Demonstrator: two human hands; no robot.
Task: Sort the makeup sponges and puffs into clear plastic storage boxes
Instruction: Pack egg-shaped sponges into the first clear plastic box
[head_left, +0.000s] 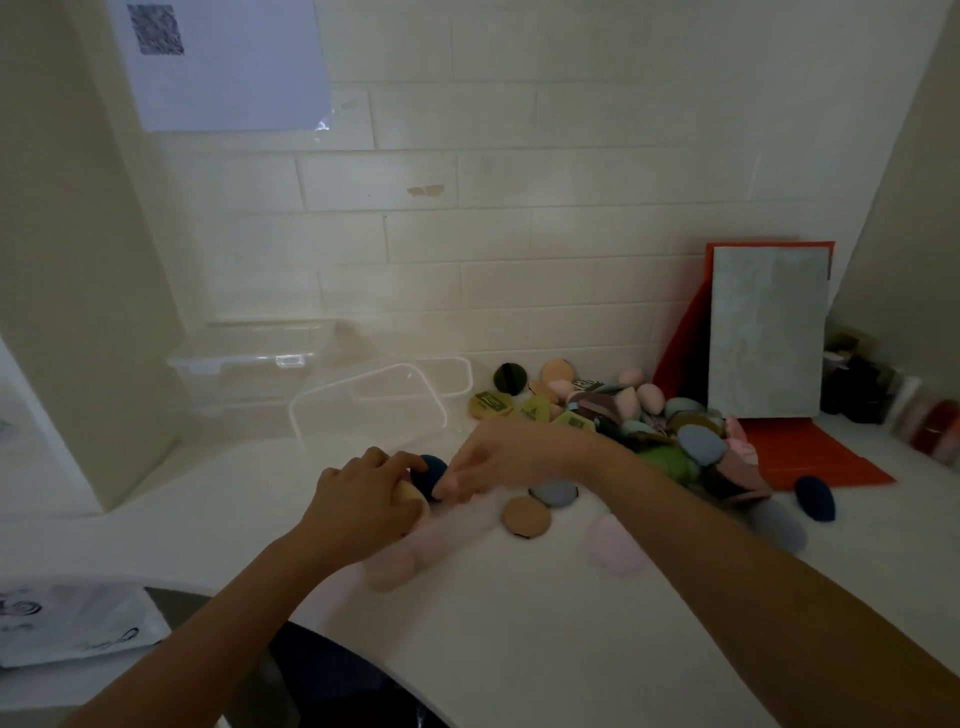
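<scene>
Here left hand (363, 501) grips beige sponge (407, 493), right hand (501, 457) pinches navy sponge (430, 477).

Left hand (363, 499) and right hand (498, 457) meet in the middle of the counter (519, 623); from there the boxes (244, 364) sit at 11 o'clock, back by the wall (519, 208). Sponge pile (649, 426) is at 2 o'clock, with a board (769, 332) leaning on the wall right behind it.

Home: tiled wall (545, 171), white counter (519, 623)

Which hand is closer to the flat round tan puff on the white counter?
Right. The right hand is just behind the flat round tan puff; the left hand, gripping a beige sponge, is farther off to its left.
</scene>
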